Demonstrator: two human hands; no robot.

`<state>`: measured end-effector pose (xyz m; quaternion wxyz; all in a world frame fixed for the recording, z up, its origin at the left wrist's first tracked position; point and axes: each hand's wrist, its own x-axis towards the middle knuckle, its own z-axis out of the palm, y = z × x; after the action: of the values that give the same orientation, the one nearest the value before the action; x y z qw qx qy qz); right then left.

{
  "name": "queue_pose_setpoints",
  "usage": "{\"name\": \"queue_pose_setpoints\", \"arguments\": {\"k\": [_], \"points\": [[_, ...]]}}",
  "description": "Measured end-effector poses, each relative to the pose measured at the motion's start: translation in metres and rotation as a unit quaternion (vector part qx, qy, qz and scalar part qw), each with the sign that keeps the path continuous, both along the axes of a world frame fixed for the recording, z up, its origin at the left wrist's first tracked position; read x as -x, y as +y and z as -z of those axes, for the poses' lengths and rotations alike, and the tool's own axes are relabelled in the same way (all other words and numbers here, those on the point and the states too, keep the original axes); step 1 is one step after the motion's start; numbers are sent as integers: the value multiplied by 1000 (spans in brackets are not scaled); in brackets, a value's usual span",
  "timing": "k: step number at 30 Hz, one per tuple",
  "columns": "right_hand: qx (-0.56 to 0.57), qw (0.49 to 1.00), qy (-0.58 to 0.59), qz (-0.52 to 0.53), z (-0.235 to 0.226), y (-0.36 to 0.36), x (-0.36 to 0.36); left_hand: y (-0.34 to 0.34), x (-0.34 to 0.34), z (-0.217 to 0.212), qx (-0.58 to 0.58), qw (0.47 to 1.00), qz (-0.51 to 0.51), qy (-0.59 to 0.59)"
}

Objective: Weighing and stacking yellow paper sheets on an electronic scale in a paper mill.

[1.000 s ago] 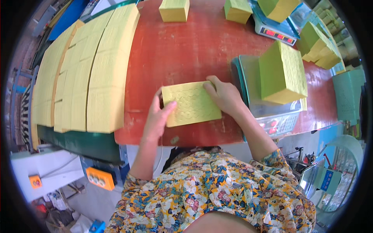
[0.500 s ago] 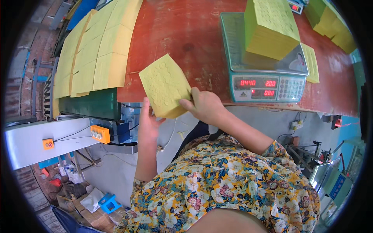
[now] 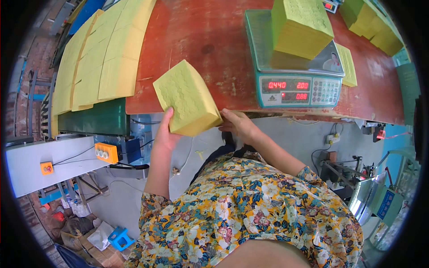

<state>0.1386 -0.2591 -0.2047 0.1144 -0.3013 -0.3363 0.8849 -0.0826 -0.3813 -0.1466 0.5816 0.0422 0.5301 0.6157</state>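
Nearest the camera, the person's floral-print top fills the lower frame, both forearms rising from it. The left hand [image 3: 166, 134] and the right hand [image 3: 239, 126] are each closed around the near edge of a thick yellow paper stack [image 3: 187, 98], held between them tilted, partly over the near edge of the red-brown table [image 3: 210, 49] (the underside contact cannot be seen). Below to the left, a grey machine housing [image 3: 27, 165] carries an orange switch box [image 3: 106, 153]; the concrete floor beneath shows cables and clutter. Further back, a green digital scale [image 3: 295, 80] bears another yellow stack [image 3: 301, 27] on its pan. On the left, long rows of yellow sheets [image 3: 94, 62] lie on a green conveyor [image 3: 94, 118]. More yellow stacks [image 3: 375, 27] sit at the far right.
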Motion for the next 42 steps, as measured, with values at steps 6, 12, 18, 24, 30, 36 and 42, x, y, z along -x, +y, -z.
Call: {"name": "queue_pose_setpoints", "arguments": {"k": [6,12,18,24,30,36,42], "points": [[23,998,57,-2,-30,9,13,-39,-8,15,-17,999,38,-1],[-123,983,133,-7,-100,56,35,18,45,-27,-166,970,121,128],[-274,954,125,19,-73,92,55,73,86,-25,-98,928,148,327],[-357,931,70,21,-54,94,83,81,84,13,-206,936,-12,286],[-392,920,11,17,-53,95,86,86,41,55,-190,961,-161,116],[-271,961,47,35,-62,83,90,97,51,94,-247,951,-86,165],[-330,938,25,105,-54,81,82,101,49,57,-197,953,-122,193]]}}
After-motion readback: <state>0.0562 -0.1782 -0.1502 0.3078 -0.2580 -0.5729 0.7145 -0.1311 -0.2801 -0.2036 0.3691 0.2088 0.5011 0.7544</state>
